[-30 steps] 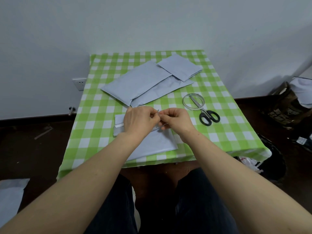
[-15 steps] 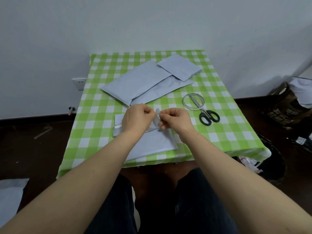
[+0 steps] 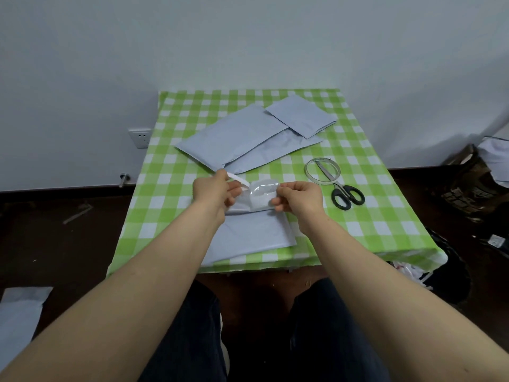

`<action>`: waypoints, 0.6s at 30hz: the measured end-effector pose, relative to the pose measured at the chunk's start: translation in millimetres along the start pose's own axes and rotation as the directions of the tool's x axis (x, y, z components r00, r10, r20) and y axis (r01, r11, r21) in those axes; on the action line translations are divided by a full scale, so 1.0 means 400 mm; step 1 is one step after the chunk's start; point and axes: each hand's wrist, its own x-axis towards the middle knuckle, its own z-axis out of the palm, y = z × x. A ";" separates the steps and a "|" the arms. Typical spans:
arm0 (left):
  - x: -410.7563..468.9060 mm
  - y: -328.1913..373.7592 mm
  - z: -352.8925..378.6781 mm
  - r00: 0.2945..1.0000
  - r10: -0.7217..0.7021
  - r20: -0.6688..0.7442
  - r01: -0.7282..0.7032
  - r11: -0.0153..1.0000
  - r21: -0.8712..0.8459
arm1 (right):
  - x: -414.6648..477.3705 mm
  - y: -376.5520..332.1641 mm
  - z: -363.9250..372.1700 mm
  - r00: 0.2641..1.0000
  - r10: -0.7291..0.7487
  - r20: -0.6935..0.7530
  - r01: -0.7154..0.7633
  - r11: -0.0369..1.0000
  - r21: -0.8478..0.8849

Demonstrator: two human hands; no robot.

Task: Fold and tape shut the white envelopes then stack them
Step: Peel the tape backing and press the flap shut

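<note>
Head view, pinches: left hand on white strip, right hand on envelope flap

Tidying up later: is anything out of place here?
One white envelope lies on the floor at lower left, off the table. The scissors lie with their blades inside the tape roll.

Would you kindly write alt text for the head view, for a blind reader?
A person's left hand peels a white strip off the flap of a white envelope, which the right hand pinches, over a green checked table. More envelopes lie behind; tape roll and scissors sit right.
</note>
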 end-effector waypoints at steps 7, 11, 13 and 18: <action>0.018 0.016 -0.061 0.995 -0.091 -0.027 0.079 0.952 -0.297 | -0.004 0.001 0.006 0.998 0.026 -0.048 -0.028 0.999 -0.032; 0.019 0.033 -0.094 0.994 -0.079 -0.080 0.044 0.926 -0.375 | -0.006 0.003 0.009 0.997 0.036 -0.069 -0.038 0.999 -0.038; 0.018 0.041 -0.111 0.990 -0.082 -0.112 0.033 0.925 -0.379 | -0.007 0.005 0.009 0.996 0.038 -0.086 -0.042 0.998 -0.048; 0.018 0.054 -0.153 0.984 -0.096 -0.151 0.026 0.911 -0.411 | -0.007 0.013 0.011 0.991 0.049 -0.122 -0.060 0.995 -0.082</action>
